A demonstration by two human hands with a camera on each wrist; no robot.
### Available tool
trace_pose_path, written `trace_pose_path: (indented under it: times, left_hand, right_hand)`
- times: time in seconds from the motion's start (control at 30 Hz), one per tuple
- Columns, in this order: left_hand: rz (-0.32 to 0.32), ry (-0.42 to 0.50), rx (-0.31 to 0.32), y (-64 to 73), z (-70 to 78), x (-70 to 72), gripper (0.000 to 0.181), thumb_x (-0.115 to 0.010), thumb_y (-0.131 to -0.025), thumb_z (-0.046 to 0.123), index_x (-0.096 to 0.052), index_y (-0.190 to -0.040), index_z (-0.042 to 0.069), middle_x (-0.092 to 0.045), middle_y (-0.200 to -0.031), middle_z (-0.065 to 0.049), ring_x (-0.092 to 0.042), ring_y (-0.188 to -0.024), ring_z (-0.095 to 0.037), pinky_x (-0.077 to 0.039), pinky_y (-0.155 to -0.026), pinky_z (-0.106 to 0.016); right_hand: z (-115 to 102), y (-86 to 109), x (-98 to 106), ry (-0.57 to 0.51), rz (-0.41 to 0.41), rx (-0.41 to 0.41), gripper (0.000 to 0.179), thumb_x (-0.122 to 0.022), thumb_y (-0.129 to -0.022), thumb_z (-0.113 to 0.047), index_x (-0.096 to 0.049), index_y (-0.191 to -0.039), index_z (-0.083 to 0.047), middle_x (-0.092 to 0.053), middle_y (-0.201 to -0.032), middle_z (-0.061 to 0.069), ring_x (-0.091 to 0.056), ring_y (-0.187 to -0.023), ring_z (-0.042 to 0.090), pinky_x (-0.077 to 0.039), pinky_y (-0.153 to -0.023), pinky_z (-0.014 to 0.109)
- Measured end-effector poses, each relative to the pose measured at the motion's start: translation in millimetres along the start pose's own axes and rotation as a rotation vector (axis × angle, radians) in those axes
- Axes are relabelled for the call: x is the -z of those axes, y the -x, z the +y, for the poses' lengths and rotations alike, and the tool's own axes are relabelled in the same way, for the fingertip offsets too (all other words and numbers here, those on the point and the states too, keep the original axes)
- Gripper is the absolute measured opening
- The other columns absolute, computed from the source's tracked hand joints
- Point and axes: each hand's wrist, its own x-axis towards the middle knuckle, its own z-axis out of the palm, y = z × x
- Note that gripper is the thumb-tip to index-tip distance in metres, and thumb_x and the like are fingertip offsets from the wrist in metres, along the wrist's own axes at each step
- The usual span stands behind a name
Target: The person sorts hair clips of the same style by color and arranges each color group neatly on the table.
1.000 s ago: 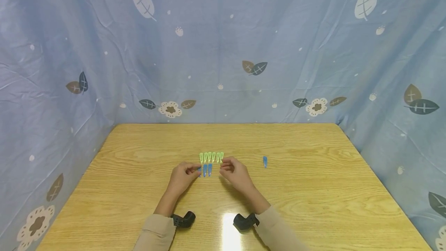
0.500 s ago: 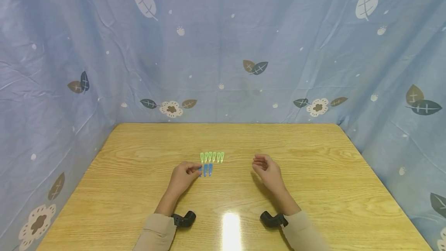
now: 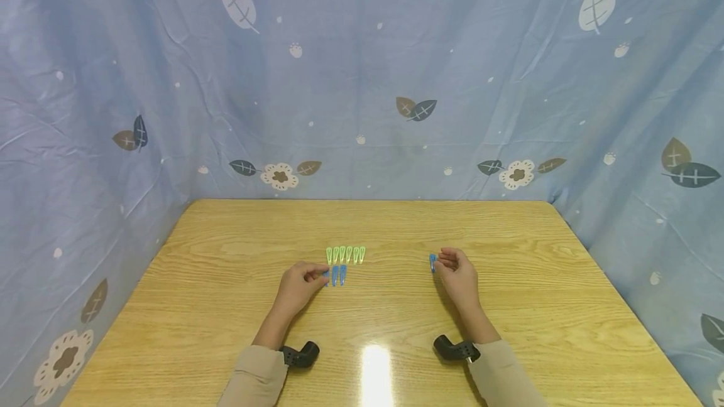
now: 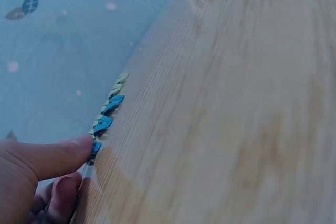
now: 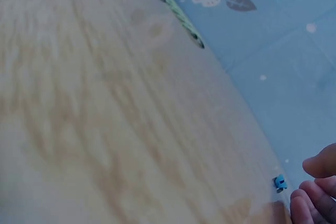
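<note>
Several green snap hair clips (image 3: 346, 254) lie side by side in a row. Just in front of them are three blue snap hair clips (image 3: 335, 275). My left hand (image 3: 298, 284) pinches the leftmost blue clip (image 4: 94, 151) between thumb and fingers; the hand partly hides it. Off to the right lies a single blue hair clip (image 3: 433, 262). My right hand (image 3: 460, 277) is just to the right of it, thumb and fingers parted and loosely bent. In the right wrist view that lone clip (image 5: 280, 182) shows just beyond the fingertips, with nothing between them.
Everything lies on a wooden table (image 3: 237, 231) with rounded far corners. A blue patterned curtain (image 3: 351, 68) hangs behind the table and along both sides. Each wrist wears a black camera mount (image 3: 300, 355).
My right hand has moved from the right end of the rows across to the lone blue clip on the right. The left hand has stayed at the leftmost blue clip.
</note>
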Motion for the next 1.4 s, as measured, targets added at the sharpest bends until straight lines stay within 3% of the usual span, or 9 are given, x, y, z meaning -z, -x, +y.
trace_pose_path:
  times: [0.17,0.43,0.63,0.93,1.17,1.4]
  left_hand:
    - [-0.001,-0.011,-0.001,-0.1,0.5,0.3,0.019,-0.074,-0.082,0.010,-0.074,-0.102,0.007,-0.054,-0.079,0.000,-0.048,-0.072,-0.015,-0.043,-0.064,-0.024]
    - [0.002,-0.007,0.011,-0.2,-0.5,-0.1,0.019,-0.074,-0.083,0.010,-0.074,-0.102,0.008,-0.053,-0.079,0.000,-0.048,-0.072,-0.015,-0.043,-0.064,-0.024]
    - [-0.002,-0.005,0.017,-0.7,-3.3,-1.9,0.019,-0.074,-0.083,0.011,-0.074,-0.102,0.008,-0.054,-0.080,0.000,-0.048,-0.072,-0.015,-0.043,-0.063,-0.024]
    - [0.005,-0.010,0.025,-1.4,-1.5,-0.5,0.020,-0.074,-0.082,0.010,-0.074,-0.102,0.007,-0.054,-0.079,0.000,-0.048,-0.072,-0.015,-0.043,-0.063,-0.024]
    - [-0.001,-0.006,0.022,-0.9,-1.9,-0.6,0.019,-0.074,-0.083,0.010,-0.074,-0.102,0.007,-0.053,-0.080,0.000,-0.048,-0.073,-0.015,-0.044,-0.064,-0.024]
    - [-0.006,-0.002,0.002,-0.7,-2.8,0.0,0.019,-0.074,-0.083,0.010,-0.074,-0.101,0.007,-0.053,-0.081,0.000,-0.048,-0.073,-0.015,-0.044,-0.065,-0.024]
  right_hand:
    - [2,-2.9,-1,0.047,0.001,-0.018,0.036,-0.064,-0.089,-0.006,-0.054,-0.121,0.006,-0.060,-0.114,0.020,-0.059,-0.104,0.030,-0.048,-0.077,0.015]
    - [1,-8.7,-6,0.175,0.021,-0.021,0.033,-0.066,-0.088,-0.008,-0.057,-0.116,0.006,-0.063,-0.106,0.020,-0.061,-0.098,0.032,-0.051,-0.082,0.039]
    - [3,-11.7,-10,0.245,0.040,-0.023,0.031,-0.065,-0.088,-0.007,-0.059,-0.116,0.006,-0.064,-0.101,0.017,-0.060,-0.092,0.028,-0.050,-0.078,0.038]
    - [0,-9.2,-10,0.179,0.021,0.004,0.027,-0.063,-0.088,0.000,-0.062,-0.115,0.004,-0.063,-0.101,0.016,-0.060,-0.091,0.026,-0.047,-0.071,0.019]
    - [-1,-9.2,-10,0.110,0.010,0.001,0.029,-0.065,-0.087,-0.001,-0.064,-0.116,0.002,-0.064,-0.100,0.015,-0.060,-0.094,0.027,-0.049,-0.076,0.021]
    - [-1,-8.6,-11,0.023,-0.034,-0.037,0.029,-0.064,-0.088,-0.004,-0.063,-0.117,0.000,-0.064,-0.105,0.015,-0.060,-0.097,0.027,-0.048,-0.074,0.017]
